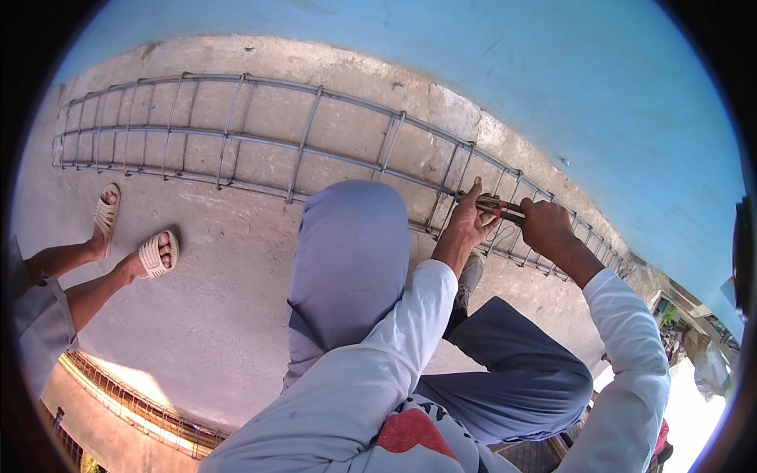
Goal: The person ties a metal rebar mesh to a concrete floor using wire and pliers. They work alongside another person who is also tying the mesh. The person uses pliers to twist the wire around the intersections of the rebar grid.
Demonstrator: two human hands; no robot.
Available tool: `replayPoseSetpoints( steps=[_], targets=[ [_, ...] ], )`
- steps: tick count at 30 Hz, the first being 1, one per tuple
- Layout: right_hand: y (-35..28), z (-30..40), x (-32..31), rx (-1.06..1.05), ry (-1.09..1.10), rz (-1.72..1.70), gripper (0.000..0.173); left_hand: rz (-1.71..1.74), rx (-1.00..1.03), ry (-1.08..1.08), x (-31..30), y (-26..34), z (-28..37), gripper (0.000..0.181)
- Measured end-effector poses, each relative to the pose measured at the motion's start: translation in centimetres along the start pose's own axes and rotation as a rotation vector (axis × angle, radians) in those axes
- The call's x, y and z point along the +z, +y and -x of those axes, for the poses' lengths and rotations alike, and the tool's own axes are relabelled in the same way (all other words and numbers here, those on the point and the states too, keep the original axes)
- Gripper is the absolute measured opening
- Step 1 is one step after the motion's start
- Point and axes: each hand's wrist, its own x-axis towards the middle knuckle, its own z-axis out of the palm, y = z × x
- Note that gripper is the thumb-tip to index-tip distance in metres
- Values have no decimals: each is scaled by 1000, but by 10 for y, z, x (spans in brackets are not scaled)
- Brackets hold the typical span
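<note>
My right hand point(550, 227) is closed around the red-and-black handles of a pincer-type hand tool point(507, 211). My left hand point(464, 222), thumb pointing up, wraps the tool's front end, hiding most of its jaws. That end lies at a crossing of a bar and a stirrup on a long steel rebar cage point(260, 139). Thin wire point(504, 235) curves below my left fingers. The cage rests along the concrete floor, running from far left to far right, its stirrups spaced along the bars. My bent knee point(355, 236) covers part of its near side.
A blue wall point(532, 77) rises behind the cage. At left stands another person in sandals point(158, 254), close to the cage on the concrete floor point(207, 331). More rebar point(154, 420) lies at lower left. Assorted items point(680, 337) sit at far right.
</note>
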Motion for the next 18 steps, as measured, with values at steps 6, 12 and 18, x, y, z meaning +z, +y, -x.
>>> replayPoseSetpoints(
  steps=[6,12,18],
  targets=[
    [26,-17,11,271,-731,-963,41,5,-28,-221,-22,-2,12,40],
    [3,16,13,215,-697,-1228,37,435,120,-213,-4,-19,3,15],
    [-30,35,45,-15,461,293,47,395,96,19,16,-15,-8,25]
  ],
)
